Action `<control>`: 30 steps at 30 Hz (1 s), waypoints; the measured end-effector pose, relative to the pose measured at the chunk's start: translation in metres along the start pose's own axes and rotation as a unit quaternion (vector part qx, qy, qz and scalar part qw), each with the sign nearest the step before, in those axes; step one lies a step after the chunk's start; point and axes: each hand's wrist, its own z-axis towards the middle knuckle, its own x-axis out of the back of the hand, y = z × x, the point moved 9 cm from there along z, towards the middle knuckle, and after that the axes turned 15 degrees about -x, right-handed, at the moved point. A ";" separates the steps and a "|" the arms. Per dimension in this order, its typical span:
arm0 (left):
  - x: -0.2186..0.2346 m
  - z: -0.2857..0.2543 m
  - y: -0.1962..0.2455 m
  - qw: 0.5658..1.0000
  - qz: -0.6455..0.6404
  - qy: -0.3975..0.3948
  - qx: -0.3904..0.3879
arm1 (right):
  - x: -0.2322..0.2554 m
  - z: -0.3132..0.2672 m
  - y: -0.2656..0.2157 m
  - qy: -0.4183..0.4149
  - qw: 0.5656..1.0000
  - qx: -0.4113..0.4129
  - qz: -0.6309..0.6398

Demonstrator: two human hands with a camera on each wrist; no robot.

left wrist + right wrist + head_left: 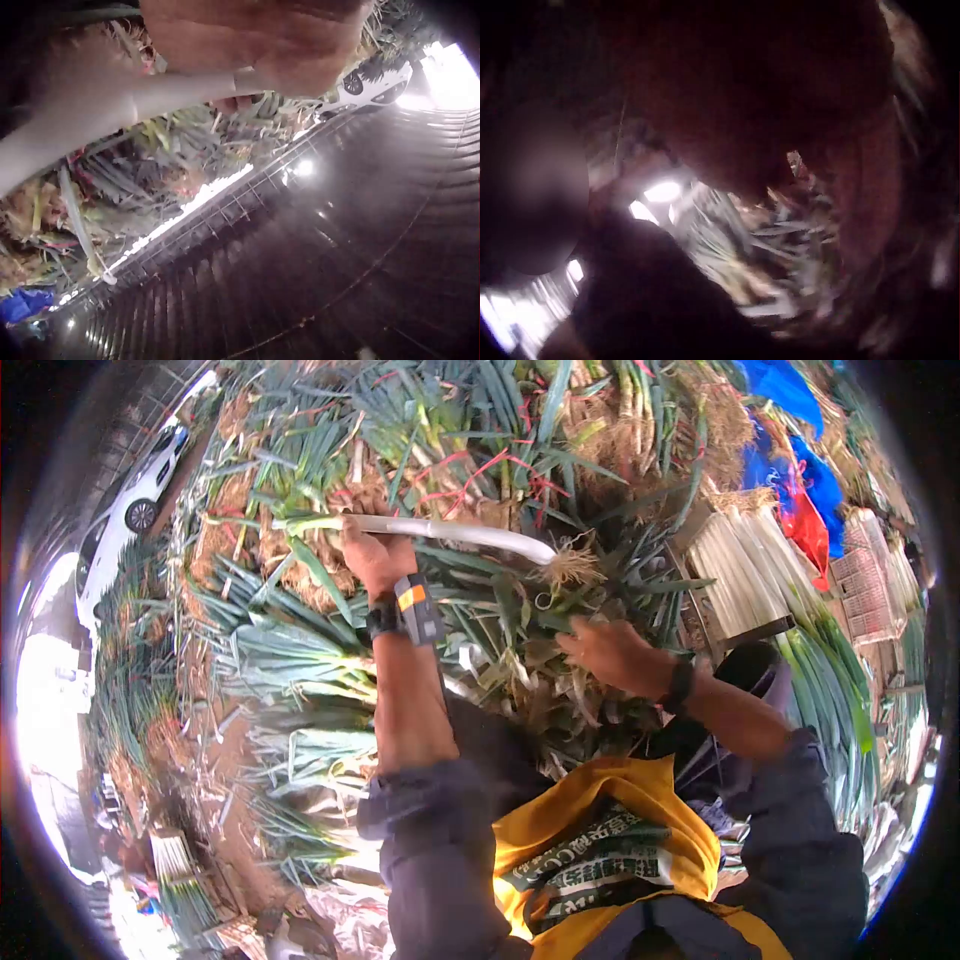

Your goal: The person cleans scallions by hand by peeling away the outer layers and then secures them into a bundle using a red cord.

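Note:
My left hand (378,560) grips a leek (480,536) near its green end, fingers curled round the stalk. The long white shaft points to the right and ends in a tuft of pale roots (574,567). Up close in the left wrist view, the white stalk (67,142) runs out from under the hand (255,45). My right hand (618,658) hangs below the root end, apart from it, fingers loosely bent with nothing seen between them. Under it lies a heap of peeled leaves and husks (540,680). The right wrist view is dark and blurred.
Bundles of untrimmed leeks (430,420) with red ties cover the far side. Cleaned white leeks (740,570) lie stacked at the right, near a pink crate (866,585) and blue plastic (780,395). More leeks (290,660) lie to the left. A white car (135,510) stands beyond.

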 end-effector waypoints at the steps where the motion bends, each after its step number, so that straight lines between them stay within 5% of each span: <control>1: -0.026 -0.014 0.010 1.000 -0.012 0.006 0.002 | 0.009 0.001 -0.011 0.025 0.997 0.028 0.068; 4: -0.078 -0.035 0.028 0.994 -0.070 -0.086 -0.014 | 0.032 0.012 -0.032 0.084 0.953 0.076 0.280; 11: -0.109 -0.066 0.028 0.991 0.048 -0.096 0.080 | 0.165 0.062 -0.034 0.402 0.867 0.013 0.295; 14: -0.131 -0.084 0.031 0.991 0.068 -0.084 0.083 | 0.180 0.085 -0.039 0.424 0.869 0.065 0.245; 19: -0.140 -0.095 0.029 0.988 0.061 -0.091 0.112 | 0.160 0.108 -0.027 0.301 0.891 0.064 0.334; 25: -0.136 -0.096 0.031 0.993 0.053 -0.061 0.091 | 0.156 0.098 -0.037 0.304 0.892 0.146 0.301; 30: -0.115 -0.078 0.031 0.998 0.039 -0.037 0.044 | 0.081 0.065 -0.067 0.063 0.937 0.168 0.301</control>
